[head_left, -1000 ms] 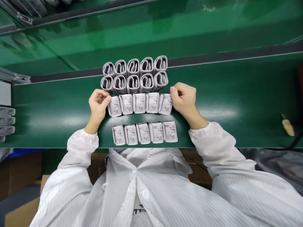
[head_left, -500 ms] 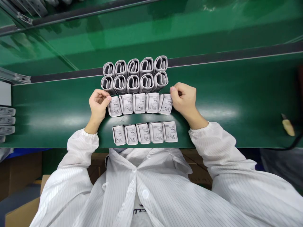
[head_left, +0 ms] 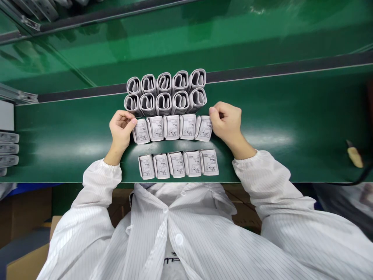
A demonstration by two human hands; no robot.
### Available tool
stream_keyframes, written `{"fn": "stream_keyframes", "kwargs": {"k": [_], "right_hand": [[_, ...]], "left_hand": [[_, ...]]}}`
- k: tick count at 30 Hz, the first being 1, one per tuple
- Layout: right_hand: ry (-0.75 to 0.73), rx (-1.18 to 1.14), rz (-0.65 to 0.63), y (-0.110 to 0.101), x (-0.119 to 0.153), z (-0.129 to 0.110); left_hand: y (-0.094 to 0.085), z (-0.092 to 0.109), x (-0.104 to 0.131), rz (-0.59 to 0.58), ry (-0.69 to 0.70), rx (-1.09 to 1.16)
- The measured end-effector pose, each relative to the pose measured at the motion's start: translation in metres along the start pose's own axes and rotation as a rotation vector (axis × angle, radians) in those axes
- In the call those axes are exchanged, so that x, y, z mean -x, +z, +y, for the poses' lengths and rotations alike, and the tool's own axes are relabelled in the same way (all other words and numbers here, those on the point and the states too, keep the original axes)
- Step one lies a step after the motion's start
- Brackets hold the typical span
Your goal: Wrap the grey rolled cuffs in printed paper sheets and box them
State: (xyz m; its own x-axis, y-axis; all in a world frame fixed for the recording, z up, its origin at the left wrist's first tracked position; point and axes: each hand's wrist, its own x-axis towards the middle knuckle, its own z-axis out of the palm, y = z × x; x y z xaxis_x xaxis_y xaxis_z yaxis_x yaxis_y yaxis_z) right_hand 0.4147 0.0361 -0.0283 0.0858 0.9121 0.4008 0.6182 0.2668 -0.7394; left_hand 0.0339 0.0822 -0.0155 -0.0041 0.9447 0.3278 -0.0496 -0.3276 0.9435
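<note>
A row of several rolled grey cuffs (head_left: 171, 127), each printed with a line drawing, runs between my two hands on the green table. My left hand (head_left: 121, 126) is closed, with thumb and fingers on the cuff at the row's left end. At the opposite end, my right hand (head_left: 227, 119) has its fingers curled and its thumb pressed against the last cuff. Behind them stand two rows of upright rolled cuffs (head_left: 164, 103), their spiral ends facing up. Nearer my body lies another row of printed cuffs (head_left: 177, 165).
On the right of the green table (head_left: 291, 116) lies a small knife-like tool (head_left: 354, 155) with a light handle. More stacked grey cuffs (head_left: 8, 148) sit at the left edge. A dark rail (head_left: 262, 70) runs along the back, with a metal frame (head_left: 21, 95) at left.
My hands and the cuffs stay in the same place. Only something blurred below the table at the far right has shifted.
</note>
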Motion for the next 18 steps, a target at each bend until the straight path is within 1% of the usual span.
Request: {"fn": "stream_keyframes", "kwargs": {"k": [10, 18], "right_hand": [[-0.004, -0.010, -0.005, -0.0004, 0.0010, 0.0009], [0.032, 0.010, -0.016, -0.0006, -0.0004, -0.0014]], "left_hand": [[0.0003, 0.0015, 0.0004, -0.002, -0.014, -0.026], [0.0017, 0.0024, 0.0002, 0.022, -0.038, -0.039]]}}
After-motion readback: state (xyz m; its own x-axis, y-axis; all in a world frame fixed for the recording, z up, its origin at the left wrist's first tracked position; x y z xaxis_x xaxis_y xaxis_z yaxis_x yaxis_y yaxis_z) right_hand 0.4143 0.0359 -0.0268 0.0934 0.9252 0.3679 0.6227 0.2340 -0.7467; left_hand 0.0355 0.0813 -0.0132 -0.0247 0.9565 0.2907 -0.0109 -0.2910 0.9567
